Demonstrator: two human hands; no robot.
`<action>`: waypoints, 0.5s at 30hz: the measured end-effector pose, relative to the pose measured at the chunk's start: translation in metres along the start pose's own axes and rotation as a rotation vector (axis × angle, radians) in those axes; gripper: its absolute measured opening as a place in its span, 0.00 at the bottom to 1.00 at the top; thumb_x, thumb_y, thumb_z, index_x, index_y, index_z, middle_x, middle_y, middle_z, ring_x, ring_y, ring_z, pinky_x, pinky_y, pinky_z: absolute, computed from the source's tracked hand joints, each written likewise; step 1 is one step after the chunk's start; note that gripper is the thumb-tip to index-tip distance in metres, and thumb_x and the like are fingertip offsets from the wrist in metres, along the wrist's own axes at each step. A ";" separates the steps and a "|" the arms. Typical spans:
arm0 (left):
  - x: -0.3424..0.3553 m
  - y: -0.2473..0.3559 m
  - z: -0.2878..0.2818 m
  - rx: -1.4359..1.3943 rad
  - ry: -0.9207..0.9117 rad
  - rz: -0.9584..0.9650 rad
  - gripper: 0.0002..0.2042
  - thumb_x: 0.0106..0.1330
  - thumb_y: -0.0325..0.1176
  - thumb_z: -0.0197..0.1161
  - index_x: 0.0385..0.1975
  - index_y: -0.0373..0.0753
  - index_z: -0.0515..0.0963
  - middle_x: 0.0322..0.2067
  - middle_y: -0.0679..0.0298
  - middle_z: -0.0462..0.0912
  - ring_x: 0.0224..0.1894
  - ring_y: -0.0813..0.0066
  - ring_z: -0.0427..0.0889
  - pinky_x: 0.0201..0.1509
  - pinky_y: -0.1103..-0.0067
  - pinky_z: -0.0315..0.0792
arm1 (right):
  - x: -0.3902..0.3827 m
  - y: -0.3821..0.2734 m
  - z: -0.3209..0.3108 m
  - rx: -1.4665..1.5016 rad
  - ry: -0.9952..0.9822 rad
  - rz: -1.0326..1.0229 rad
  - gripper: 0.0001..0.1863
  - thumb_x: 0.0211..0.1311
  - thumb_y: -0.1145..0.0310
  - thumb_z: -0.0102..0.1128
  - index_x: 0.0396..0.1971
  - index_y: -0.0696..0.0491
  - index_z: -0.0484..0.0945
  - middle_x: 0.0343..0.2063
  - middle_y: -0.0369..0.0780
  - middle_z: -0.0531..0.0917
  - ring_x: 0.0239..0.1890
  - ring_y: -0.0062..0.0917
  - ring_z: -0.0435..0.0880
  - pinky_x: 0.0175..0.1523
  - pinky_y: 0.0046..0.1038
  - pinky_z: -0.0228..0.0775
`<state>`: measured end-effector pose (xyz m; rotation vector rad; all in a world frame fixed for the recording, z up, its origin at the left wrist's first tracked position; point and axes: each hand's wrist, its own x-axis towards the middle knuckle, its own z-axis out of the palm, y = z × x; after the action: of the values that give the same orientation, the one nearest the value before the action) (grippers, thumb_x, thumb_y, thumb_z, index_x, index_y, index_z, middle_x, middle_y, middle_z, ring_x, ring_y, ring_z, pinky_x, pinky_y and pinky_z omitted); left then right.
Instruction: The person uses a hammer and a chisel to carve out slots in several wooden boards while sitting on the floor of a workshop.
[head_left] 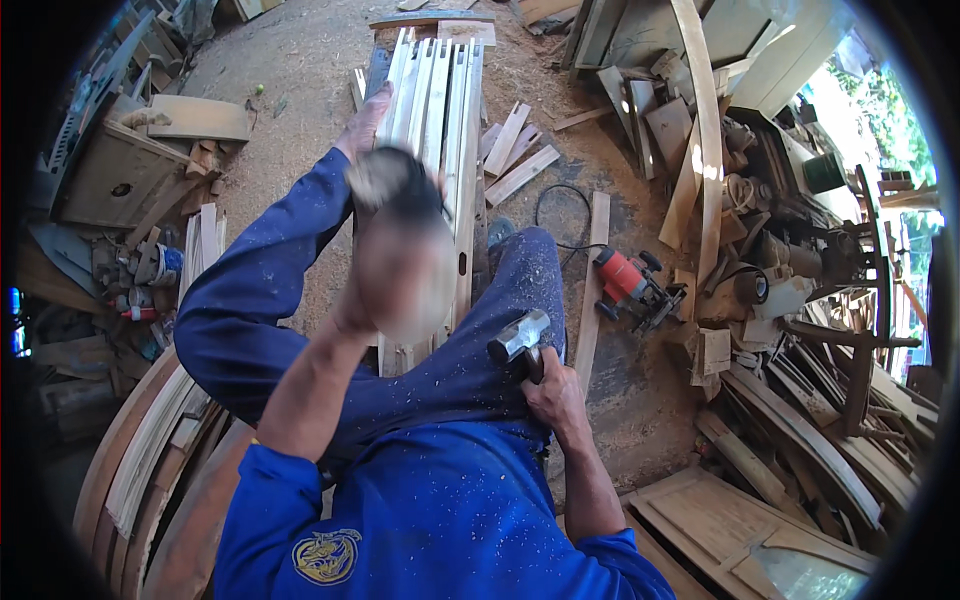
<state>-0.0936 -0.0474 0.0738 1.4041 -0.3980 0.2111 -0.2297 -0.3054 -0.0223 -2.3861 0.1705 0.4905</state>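
My right hand (557,400) is closed around the handle of a hammer (520,337), its metal head lying over my thigh. My left hand (395,265) is raised over the boards and badly blurred, so its fingers do not show. At its far side is a dark, rounded thing with a tan end (378,178), also blurred; whether the hand grips it is unclear. Beneath lie several long, pale wooden rails (430,95) side by side, with slots cut in them and notched far ends. My bare left foot (366,122) rests against their left edge.
A red and black router (625,278) sits on the floor at right, its black cord (540,205) looped beside a narrow board (596,235). Short wood offcuts (522,175) lie right of the rails. Stacked timber (150,460) stands at left; a panelled wooden door (720,520) lies lower right.
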 end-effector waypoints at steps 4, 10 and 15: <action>0.041 0.016 -0.019 0.489 -0.072 -0.053 0.28 0.60 0.34 0.72 0.59 0.33 0.69 0.45 0.59 0.80 0.48 0.68 0.81 0.59 0.73 0.76 | 0.002 -0.005 0.003 -0.051 0.000 0.041 0.18 0.50 0.69 0.61 0.40 0.57 0.68 0.30 0.61 0.81 0.37 0.61 0.80 0.44 0.55 0.70; 0.050 -0.034 -0.009 -0.130 0.102 -0.180 0.18 0.56 0.36 0.77 0.42 0.36 0.78 0.30 0.62 0.84 0.27 0.77 0.84 0.32 0.80 0.81 | 0.003 -0.007 0.005 -0.080 0.017 0.003 0.18 0.49 0.69 0.61 0.39 0.57 0.68 0.29 0.60 0.81 0.36 0.60 0.81 0.41 0.54 0.71; 0.046 -0.063 -0.009 0.012 0.202 -0.077 0.17 0.60 0.40 0.75 0.41 0.39 0.77 0.26 0.70 0.80 0.26 0.84 0.78 0.32 0.83 0.76 | 0.004 -0.008 0.007 -0.139 0.012 0.005 0.16 0.50 0.69 0.60 0.38 0.57 0.68 0.28 0.60 0.81 0.35 0.60 0.81 0.41 0.54 0.70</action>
<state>-0.0268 -0.0524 0.0336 1.3924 -0.1755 0.2902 -0.2257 -0.2946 -0.0235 -2.5252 0.1527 0.5052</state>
